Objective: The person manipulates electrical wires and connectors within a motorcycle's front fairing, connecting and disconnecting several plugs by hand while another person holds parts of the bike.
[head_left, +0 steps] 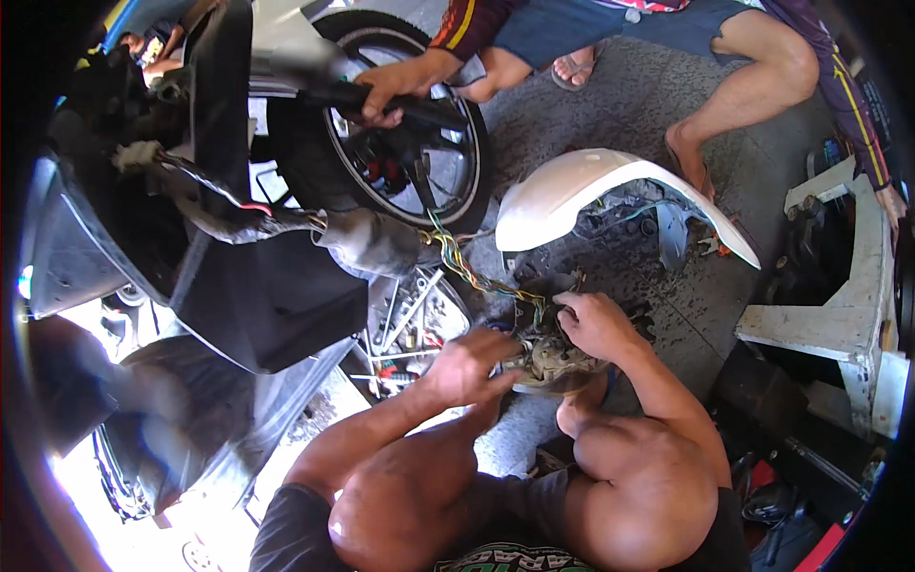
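A motorcycle headlight assembly-like unit (558, 362), dark on top with a tan, dirty body, stands low between my knees. Several coloured wires (467, 267) run down to it from a grey rubber sleeve (367, 240). My right hand (599, 326) is at the unit's right side, fingers curled in by the wire ends; what they pinch is too small to make out. On the left, my left hand (469, 366) is slightly blurred beside the unit, thumb apart from the fingers, with nothing visible in it.
Behind the unit lies a white curved fairing (581, 191). Another person's hand (386, 91) grips a black part beside a motorcycle wheel (477, 143). Black body panels (272, 300) hang at left above a tray of wrenches (410, 310). A white wooden frame (820, 329) stands at right.
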